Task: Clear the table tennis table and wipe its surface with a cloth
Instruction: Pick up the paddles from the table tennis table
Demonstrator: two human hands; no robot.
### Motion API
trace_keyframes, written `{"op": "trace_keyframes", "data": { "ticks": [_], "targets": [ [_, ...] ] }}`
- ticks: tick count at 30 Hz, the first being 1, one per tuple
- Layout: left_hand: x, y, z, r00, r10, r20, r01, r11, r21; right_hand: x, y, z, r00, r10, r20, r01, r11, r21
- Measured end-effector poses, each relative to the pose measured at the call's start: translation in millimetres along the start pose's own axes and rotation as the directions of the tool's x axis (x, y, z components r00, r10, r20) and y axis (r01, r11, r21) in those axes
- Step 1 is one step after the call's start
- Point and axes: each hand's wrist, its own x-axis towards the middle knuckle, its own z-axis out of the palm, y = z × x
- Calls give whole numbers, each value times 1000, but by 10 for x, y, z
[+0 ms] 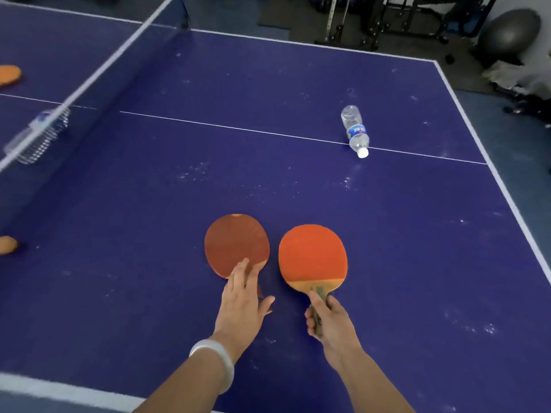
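At the left edge of the frame two orange shapes (8, 74) lie on the table (417, 239), cut off by the border; what they are cannot be told. Just right of them, behind the net (89, 81), a far bottle (38, 135) lies on its side.

In the lower middle the dark paddle (237, 245) lies flat, blade away from the person, handle pointing back and mostly hidden under the left hand (241, 302). That hand is flat and released, fingers straight over the blade's near edge, thumb spread to the right; it grasps nothing. The paddle's long axis runs nearly in line with the forearm, so closing the fingers round the handle looks like the next move.

Just beside it, apart, the orange paddle (313, 257) points the same way, its handle clenched in the right hand (331, 320); whether the blade is lifted cannot be told.

In the upper right a bottle (354, 131) lies across the white centre line, cap toward the person, well apart from both hands, nearer the right.
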Motion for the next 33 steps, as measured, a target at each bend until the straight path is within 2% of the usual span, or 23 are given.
{"op": "trace_keyframes", "data": {
  "ticks": [6, 11, 15, 19, 23, 28, 33],
  "targets": [
    [-120, -13, 39, 959, -255, -121, 245, 965, -92, 161, -69, 75, 996, -52, 78, 69, 969, -239],
    [-81, 78, 190, 876, -467, -123, 459, 884, -88, 260, -82, 62, 989, -96, 115, 123, 957, -264],
    [81, 231, 239, 814, -576, -74, 555, 809, -192, 335, -91, 12, 984, -106, 143, 144, 947, -287],
    [214, 392, 231, 719, -694, -51, 660, 703, -265, 357, -67, -31, 979, -113, 171, 160, 944, -290],
    [250, 375, 236, 670, -742, -26, 691, 636, -343, 361, -65, -57, 971, -132, 199, 189, 934, -303],
    [196, 317, 230, 658, -753, 10, 671, 581, -460, 340, -87, -50, 966, -157, 208, 214, 932, -292],
    [149, 274, 290, 665, -747, 19, 652, 568, -503, 325, -67, -69, 965, -172, 199, 227, 925, -305]
  ]
}}
